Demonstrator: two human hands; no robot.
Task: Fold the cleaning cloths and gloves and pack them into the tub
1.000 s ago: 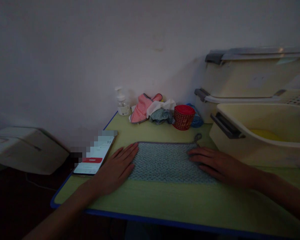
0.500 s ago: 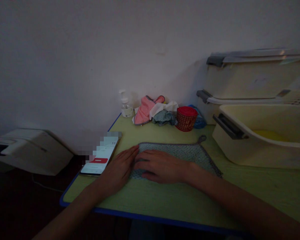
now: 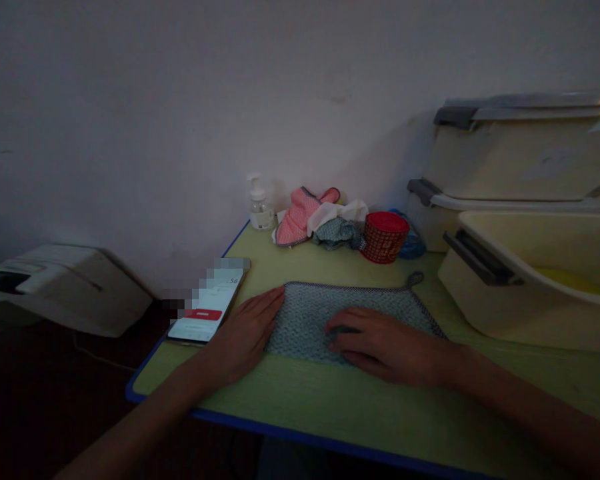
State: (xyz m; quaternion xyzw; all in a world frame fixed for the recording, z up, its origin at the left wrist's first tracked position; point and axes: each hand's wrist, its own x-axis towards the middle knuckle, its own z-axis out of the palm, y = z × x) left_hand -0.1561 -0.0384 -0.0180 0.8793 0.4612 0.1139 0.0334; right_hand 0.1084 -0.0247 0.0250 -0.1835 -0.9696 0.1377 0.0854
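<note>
A grey-blue cleaning cloth (image 3: pixel 305 320) with a dark checked edge and a hanging loop at its far right corner lies flat on the green table (image 3: pixel 280 400). My left hand (image 3: pixel 247 333) rests at the cloth's left edge, its fingers stretched out and together. Over the right half of the cloth is my right hand (image 3: pixel 380 343), palm down, fingers slightly bent and apart, with nothing visible in it. It hides part of the cloth's near right side. Just left of my left hand lies a phone (image 3: pixel 210 303) with a lit screen.
At the back stand a clear pump bottle (image 3: pixel 261 210), a crumpled pink cloth (image 3: pixel 295 220), another grey-blue cloth (image 3: pixel 335 233) and a red woven-pattern container (image 3: pixel 386 239). An open cream bin (image 3: pixel 500 307) and stacked lidded boxes (image 3: pixel 520 160) fill the right side. A white box-shaped thing (image 3: pixel 80 287) is beyond the left edge.
My right hand has slid rightward across the cloth, away from my left hand, uncovering its left part. My left hand stays at the left edge. The view has shifted slightly.
</note>
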